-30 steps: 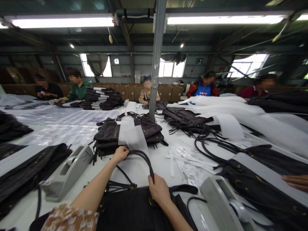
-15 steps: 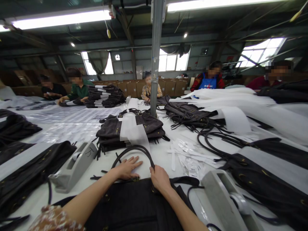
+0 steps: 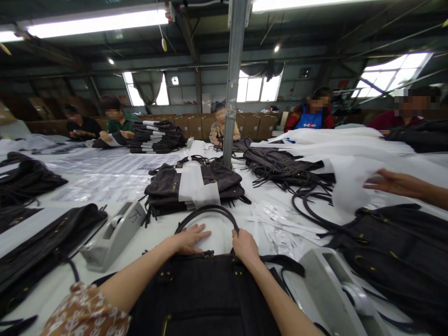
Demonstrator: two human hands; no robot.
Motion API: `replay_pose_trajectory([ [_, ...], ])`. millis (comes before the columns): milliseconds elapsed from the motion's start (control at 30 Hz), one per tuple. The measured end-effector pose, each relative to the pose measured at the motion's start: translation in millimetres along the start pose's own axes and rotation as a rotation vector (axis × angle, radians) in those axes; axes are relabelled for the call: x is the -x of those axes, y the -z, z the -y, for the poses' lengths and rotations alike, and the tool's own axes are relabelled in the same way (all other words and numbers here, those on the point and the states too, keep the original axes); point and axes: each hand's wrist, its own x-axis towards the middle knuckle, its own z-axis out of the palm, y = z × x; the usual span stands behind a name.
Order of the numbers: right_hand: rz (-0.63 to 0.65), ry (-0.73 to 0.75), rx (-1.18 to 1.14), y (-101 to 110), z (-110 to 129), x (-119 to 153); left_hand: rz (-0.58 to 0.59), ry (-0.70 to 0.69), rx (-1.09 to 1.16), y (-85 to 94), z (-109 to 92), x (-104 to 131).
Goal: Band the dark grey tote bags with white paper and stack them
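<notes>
A dark handbag (image 3: 210, 291) with brass-coloured fittings lies flat in front of me, and its top edge points away from me. Beyond that edge arches the bag's looped handle (image 3: 206, 211). My right hand (image 3: 245, 246) has its fingers closed round the right side of the handle. Inside the loop, close to the bag's top edge, my left hand (image 3: 191, 239) rests with fingers spread. The left side of the handle runs beside that hand, partly hidden by it.
Tape dispensers (image 3: 114, 233) stand on both sides of my bag. Ahead lies a bag stack (image 3: 196, 186) with white paper across it, in front of a metal post (image 3: 234, 84). At right, a co-worker's hand (image 3: 395, 183) holds a white sheet (image 3: 350, 182). Several people sit across the table.
A co-worker's hand has come in from the right, and the white strip that lay on the right-hand bag is off it. My hands keep their places on my bag as the view shifts slightly.
</notes>
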Motion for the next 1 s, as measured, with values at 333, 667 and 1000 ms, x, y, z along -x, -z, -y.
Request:
replay_pose_trajectory([
  [333, 0.193, 0.101, -0.123, 2, -15, -26, -0.011, 0.012, 0.063, -0.5, 0, 4],
  [667, 0.143, 0.171, -0.311, 2, -26, -21, -0.023, 0.028, 0.063, -1.0, -4, 6],
  [1000, -0.045, -0.019, -0.070, -12, 2, -38, -0.053, 0.017, 0.029, -2.2, -4, 7],
])
